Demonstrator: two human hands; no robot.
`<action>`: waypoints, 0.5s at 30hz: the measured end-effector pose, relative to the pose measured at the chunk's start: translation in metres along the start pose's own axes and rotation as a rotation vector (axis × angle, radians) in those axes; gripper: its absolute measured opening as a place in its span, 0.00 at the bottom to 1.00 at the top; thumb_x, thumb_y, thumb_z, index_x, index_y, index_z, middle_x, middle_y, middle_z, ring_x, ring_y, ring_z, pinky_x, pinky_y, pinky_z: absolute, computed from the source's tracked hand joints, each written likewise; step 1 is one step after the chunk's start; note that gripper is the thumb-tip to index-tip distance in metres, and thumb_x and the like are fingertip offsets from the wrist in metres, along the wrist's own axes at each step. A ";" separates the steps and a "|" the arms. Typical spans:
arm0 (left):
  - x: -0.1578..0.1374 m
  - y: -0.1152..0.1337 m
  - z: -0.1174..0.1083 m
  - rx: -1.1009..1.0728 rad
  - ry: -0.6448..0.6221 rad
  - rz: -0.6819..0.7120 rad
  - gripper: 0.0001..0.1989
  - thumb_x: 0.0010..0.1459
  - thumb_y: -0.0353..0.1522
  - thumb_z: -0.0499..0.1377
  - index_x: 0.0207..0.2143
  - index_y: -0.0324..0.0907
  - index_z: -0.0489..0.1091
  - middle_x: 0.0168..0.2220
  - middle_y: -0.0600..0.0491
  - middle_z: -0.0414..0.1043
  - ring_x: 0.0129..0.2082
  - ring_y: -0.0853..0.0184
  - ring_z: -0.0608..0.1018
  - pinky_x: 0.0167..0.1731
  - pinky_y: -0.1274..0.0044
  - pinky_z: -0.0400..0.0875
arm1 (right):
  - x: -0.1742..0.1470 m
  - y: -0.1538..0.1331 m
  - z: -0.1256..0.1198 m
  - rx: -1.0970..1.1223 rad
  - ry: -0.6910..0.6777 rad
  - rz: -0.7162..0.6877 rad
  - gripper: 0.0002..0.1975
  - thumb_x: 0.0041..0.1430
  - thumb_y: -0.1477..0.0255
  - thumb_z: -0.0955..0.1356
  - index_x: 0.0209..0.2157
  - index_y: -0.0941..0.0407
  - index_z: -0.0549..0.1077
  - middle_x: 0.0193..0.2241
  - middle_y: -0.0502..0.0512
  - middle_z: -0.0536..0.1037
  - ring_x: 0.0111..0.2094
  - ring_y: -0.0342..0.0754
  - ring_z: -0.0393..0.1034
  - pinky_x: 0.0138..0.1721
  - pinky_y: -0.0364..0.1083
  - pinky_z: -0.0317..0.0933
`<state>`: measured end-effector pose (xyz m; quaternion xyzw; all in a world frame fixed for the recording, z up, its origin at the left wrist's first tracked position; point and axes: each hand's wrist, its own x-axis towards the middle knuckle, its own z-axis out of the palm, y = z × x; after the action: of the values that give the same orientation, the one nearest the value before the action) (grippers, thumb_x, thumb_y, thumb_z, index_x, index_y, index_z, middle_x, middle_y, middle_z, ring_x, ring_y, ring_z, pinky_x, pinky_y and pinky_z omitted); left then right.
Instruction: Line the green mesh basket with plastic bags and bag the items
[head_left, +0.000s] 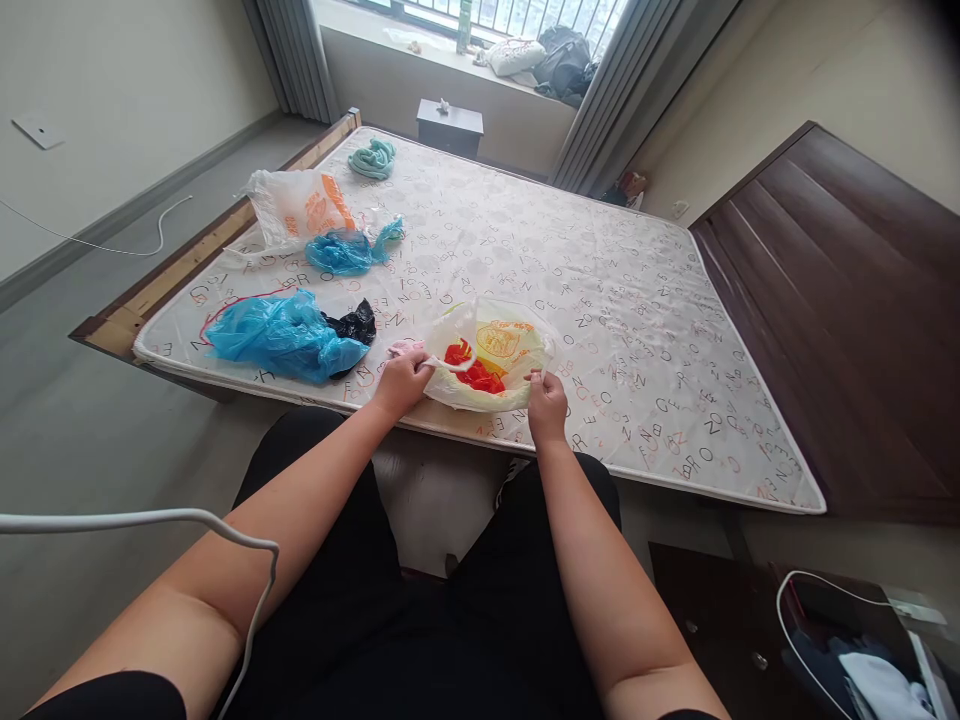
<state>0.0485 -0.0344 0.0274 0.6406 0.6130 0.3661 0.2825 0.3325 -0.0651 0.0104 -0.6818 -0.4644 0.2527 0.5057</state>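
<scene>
A whitish-yellow plastic bag (517, 345) with orange print lies at the mattress's near edge, its mouth spread wide. Inside it shows something red (478, 372), perhaps another bag. My left hand (403, 384) is closed on the left side of the bag's rim. On the opposite side, my right hand (547, 402) pinches the rim. A small pink item (406, 347) sits just beyond my left hand; its kind is unclear. Farther left lie a crumpled blue plastic bag (281, 338) and a black plastic bag (354, 324) touching it.
The patterned mattress (622, 320) spans the bed, with a dark headboard (832, 320) at right. Toward the far left are a white-and-orange bag (296, 208), another blue bag (341, 252) and a teal cloth (372, 159). A white cable (150, 520) crosses before my left arm.
</scene>
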 end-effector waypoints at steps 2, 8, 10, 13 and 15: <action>0.005 0.000 -0.002 -0.202 0.110 -0.102 0.16 0.63 0.40 0.58 0.24 0.44 0.68 0.23 0.55 0.65 0.29 0.65 0.70 0.34 0.76 0.67 | 0.001 0.002 0.000 -0.012 -0.005 -0.015 0.18 0.63 0.57 0.64 0.37 0.55 0.79 0.50 0.59 0.78 0.52 0.53 0.71 0.59 0.52 0.60; 0.024 -0.003 -0.013 -0.901 0.566 -0.313 0.15 0.62 0.38 0.59 0.24 0.44 0.62 0.23 0.58 0.64 0.25 0.70 0.70 0.30 0.80 0.68 | 0.002 0.001 0.002 -0.051 -0.076 -0.112 0.15 0.62 0.61 0.65 0.37 0.55 0.79 0.51 0.61 0.77 0.57 0.54 0.69 0.63 0.54 0.57; 0.027 -0.002 -0.017 -0.996 0.664 -0.304 0.11 0.62 0.34 0.57 0.27 0.43 0.65 0.26 0.57 0.68 0.27 0.71 0.72 0.33 0.81 0.70 | 0.002 0.000 0.002 -0.062 -0.093 -0.138 0.13 0.60 0.63 0.65 0.36 0.55 0.78 0.50 0.61 0.77 0.57 0.55 0.68 0.64 0.55 0.57; 0.027 0.001 -0.021 -1.100 0.712 -0.308 0.05 0.62 0.32 0.55 0.33 0.42 0.68 0.31 0.55 0.73 0.32 0.69 0.77 0.37 0.79 0.73 | 0.001 0.000 0.003 -0.069 -0.090 -0.143 0.10 0.57 0.67 0.65 0.35 0.55 0.77 0.51 0.61 0.76 0.56 0.55 0.69 0.63 0.55 0.57; 0.028 0.003 -0.022 -1.154 0.694 -0.314 0.05 0.62 0.33 0.55 0.36 0.42 0.69 0.32 0.54 0.76 0.34 0.68 0.79 0.39 0.78 0.74 | 0.001 0.001 0.003 -0.068 -0.081 -0.128 0.10 0.56 0.68 0.65 0.35 0.54 0.77 0.51 0.60 0.76 0.55 0.54 0.69 0.63 0.55 0.58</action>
<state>0.0312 -0.0091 0.0460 0.1370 0.4605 0.7724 0.4154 0.3303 -0.0631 0.0087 -0.6565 -0.5356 0.2314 0.4782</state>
